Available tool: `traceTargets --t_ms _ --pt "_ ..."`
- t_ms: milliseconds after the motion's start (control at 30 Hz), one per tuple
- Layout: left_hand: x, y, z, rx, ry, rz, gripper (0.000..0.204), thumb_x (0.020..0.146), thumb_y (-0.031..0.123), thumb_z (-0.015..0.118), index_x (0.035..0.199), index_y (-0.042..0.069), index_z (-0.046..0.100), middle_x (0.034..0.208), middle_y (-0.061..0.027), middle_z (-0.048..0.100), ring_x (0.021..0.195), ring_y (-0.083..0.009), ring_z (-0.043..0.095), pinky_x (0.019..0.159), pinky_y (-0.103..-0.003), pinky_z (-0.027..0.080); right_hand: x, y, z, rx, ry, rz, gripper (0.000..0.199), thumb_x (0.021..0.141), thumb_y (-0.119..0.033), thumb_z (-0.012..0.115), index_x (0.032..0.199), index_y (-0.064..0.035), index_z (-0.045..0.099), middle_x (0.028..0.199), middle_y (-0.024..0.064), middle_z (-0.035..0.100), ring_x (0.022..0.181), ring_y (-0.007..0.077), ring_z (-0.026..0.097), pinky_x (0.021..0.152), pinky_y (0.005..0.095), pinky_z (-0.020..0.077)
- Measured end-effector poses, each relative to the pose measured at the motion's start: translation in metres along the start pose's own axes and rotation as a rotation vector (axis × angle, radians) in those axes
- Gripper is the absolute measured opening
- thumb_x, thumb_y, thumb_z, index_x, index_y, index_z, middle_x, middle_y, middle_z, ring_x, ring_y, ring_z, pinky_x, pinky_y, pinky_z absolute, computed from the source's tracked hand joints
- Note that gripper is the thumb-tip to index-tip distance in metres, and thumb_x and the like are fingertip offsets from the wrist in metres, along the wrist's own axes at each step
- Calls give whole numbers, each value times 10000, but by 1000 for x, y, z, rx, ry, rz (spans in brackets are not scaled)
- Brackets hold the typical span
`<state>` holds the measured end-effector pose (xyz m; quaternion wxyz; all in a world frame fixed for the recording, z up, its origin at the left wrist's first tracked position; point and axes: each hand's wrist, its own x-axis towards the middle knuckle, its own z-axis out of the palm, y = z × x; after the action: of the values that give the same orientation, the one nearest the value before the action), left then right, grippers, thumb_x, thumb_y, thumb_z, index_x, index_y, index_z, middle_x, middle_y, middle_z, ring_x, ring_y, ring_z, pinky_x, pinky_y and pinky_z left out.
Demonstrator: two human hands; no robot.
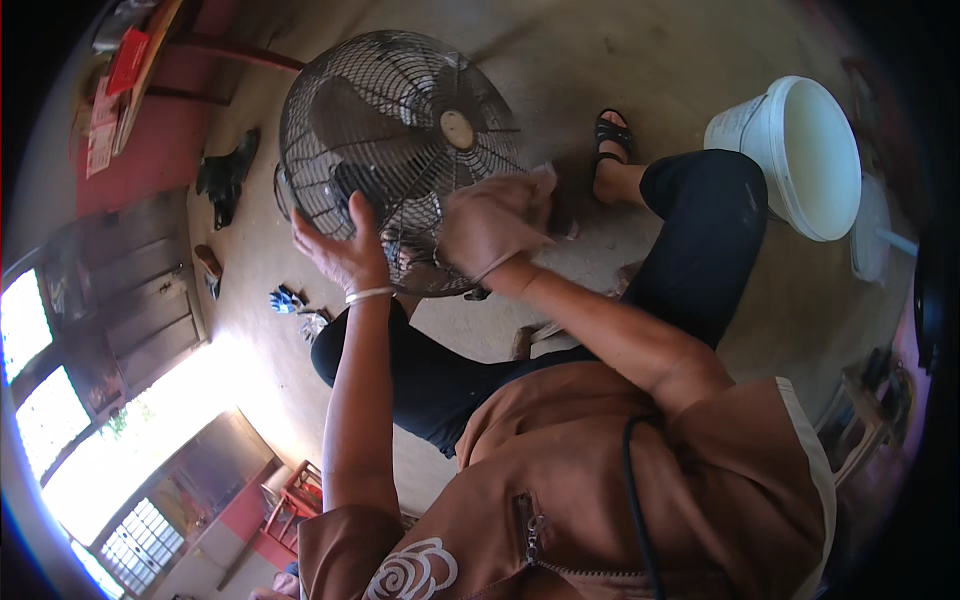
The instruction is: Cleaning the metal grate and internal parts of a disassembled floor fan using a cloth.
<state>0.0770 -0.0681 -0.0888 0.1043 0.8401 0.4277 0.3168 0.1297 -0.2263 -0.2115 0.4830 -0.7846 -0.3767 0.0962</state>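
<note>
A round fan (400, 150) with a dark wire grille and a pale centre cap stands tilted in front of my knees. My left hand (345, 250) grips the lower left edge of its grille, thumb up. A pinkish cloth (525, 195) lies against the lower right of the grille. My right hand (480, 240) presses this cloth to the wires; motion blur and the cloth hide most of its fingers. Dark blades show through the grille.
A white bucket (820, 160) lies tipped by my right knee, with a white lid (872, 235) beside it. Dark boots (228, 178) and blue-and-white gloves (290, 300) lie on the floor at left. A wooden table (150, 75) stands at far left, red chairs (295, 505) near the doorway.
</note>
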Motion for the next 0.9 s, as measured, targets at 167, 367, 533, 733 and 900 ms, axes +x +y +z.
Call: traceTargets --t_ms 167,367,533,733,900 --pt "0 -28 3 14 -25 177 836 801 451 729 1401 14 346 1327 -244 425 1250 -406 420 1067 -503 344 40 -61 -23 312 22 -214 355 896 -226 584 1185 -20 584 1205 122 611 1092 195 581 916 360 471" --pt "-2 11 -6 -18 -107 -72 859 870 489 642 1429 -43 265 1371 -259 378 1314 -393 352 1101 -495 268 36 -23 -53 74 -176 25 327 887 -218 594 1149 -24 620 1177 122 631 1071 206 596 891 369 483" --pt "-4 13 -6 -9 -120 -75 841 880 458 633 1445 -31 248 1427 -262 332 1355 -396 304 1130 -501 215 76 23 -71 -122 -323 159 306 879 -211 602 1118 -28 650 1154 122 648 1054 215 608 870 376 493" --pt "-4 21 -3 11 -121 -57 858 869 428 652 1454 -34 228 1437 -276 316 1361 -402 292 1133 -504 204 187 57 -58 -374 -467 323 283 869 -203 612 1082 -32 686 1126 122 668 1034 225 623 845 385 505" --pt "-5 15 -8 5 -116 -41 877 866 437 653 1459 -44 222 1451 -286 298 1364 -412 284 1132 -492 211 238 -49 -120 -600 -590 -149 218 856 -150 573 981 -59 727 997 120 696 934 229 665 709 378 523"
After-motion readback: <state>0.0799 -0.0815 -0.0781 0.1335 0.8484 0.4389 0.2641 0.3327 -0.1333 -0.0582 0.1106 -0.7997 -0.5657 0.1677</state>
